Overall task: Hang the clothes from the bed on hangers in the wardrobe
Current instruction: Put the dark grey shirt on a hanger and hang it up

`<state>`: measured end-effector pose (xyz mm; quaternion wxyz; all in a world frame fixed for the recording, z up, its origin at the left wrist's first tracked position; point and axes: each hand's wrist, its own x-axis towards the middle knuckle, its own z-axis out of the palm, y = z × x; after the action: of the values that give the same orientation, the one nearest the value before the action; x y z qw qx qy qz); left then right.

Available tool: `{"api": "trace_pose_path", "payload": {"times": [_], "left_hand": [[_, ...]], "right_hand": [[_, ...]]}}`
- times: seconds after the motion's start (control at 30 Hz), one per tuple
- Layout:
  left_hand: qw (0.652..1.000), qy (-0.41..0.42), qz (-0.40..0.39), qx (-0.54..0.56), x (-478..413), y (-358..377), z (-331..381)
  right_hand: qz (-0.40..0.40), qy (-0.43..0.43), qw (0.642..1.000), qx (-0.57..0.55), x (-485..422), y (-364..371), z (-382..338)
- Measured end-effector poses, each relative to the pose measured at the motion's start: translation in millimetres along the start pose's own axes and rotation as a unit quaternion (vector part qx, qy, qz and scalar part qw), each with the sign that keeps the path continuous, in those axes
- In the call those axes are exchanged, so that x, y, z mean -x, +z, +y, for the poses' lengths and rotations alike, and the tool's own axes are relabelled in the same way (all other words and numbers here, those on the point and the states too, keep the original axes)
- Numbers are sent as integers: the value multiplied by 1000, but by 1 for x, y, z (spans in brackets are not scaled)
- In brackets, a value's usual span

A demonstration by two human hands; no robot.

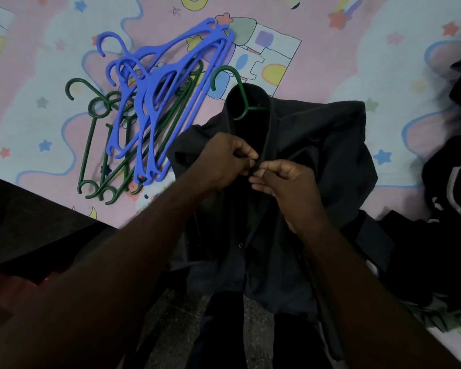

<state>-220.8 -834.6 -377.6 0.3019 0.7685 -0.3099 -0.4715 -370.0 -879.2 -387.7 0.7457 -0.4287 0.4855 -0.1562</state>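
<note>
Bed sheet (357, 62), pink and pale blue cartoon print, fills the upper frame from 9 through 3 o'clock. Dark shirt (317, 145) lies flat on it, centre to 6 o'clock, collar toward 12, lower part draped over the bed edge. Pile of dark clothes (453, 182) at 3 o'clock, apart from the shirt's shoulder, partly cut off by the frame. Loose hangers stacked at 10 o'clock: blue hangers (155, 97) on top, green hangers (87, 150) under them, the stack's near end just beside the shirt's left sleeve. Left hand (224, 161) and right hand (285, 182) meet at centre on the shirt front just below the collar, both with fingers curled, thumb and fingertips pinching the placket edges; fingertips nearly touching. One green hanger (242, 89) sits inside the shirt, hook sticking out of the collar at 12 o'clock. One button (240, 245) visible lower on the placket, toward 6. Too dark to tell whether the placket is closed.
</note>
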Motion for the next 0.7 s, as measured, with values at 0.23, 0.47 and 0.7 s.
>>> {"api": "trace_pose_path", "payload": {"times": [0.23, 0.47, 0.7], "left_hand": [[999, -23, 9, 47, 6, 7, 9], [996, 30, 63, -49, 2, 15, 7], [999, -3, 26, -40, -14, 1, 3]], "right_hand": [[51, -38, 988, 140, -10, 2, 6], [161, -181, 907, 344, -12, 13, 18], [132, -159, 938, 279, -18, 20, 13]]}}
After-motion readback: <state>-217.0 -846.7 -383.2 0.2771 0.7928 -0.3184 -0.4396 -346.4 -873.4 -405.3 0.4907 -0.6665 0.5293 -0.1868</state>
